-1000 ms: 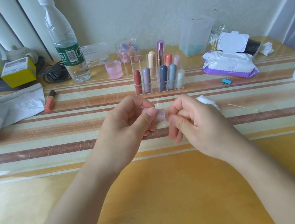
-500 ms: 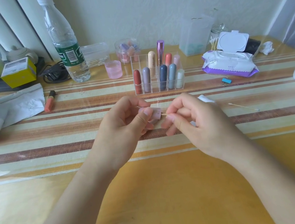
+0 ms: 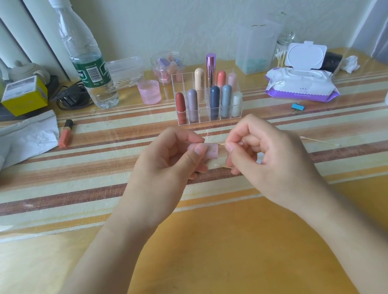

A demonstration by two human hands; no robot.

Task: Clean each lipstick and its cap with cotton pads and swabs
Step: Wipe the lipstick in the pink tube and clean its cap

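Observation:
My left hand (image 3: 166,171) holds a small pale pink lipstick cap (image 3: 211,151) between thumb and fingers, its open end turned right. My right hand (image 3: 264,158) pinches a wooden cotton swab (image 3: 221,145) whose tip goes into the cap's opening. A second swab (image 3: 221,166) pokes out below, between the two hands; which hand holds it I cannot tell. Behind the hands stands a clear acrylic organizer (image 3: 210,118) with several lipsticks upright in its compartments. Another swab (image 3: 319,141) lies on the table to the right.
A purple wet-wipe pack (image 3: 302,83) with its lid up sits at back right, beside a jar of swabs (image 3: 282,51). A water bottle (image 3: 87,62), a pink cup (image 3: 149,92), an orange lipstick (image 3: 65,133) and a blue binder clip (image 3: 297,107) are on the striped cloth.
My right hand has drawn back a little to the right, so the swab's stick now shows between it and the cap. The left hand has tilted the cap slightly.

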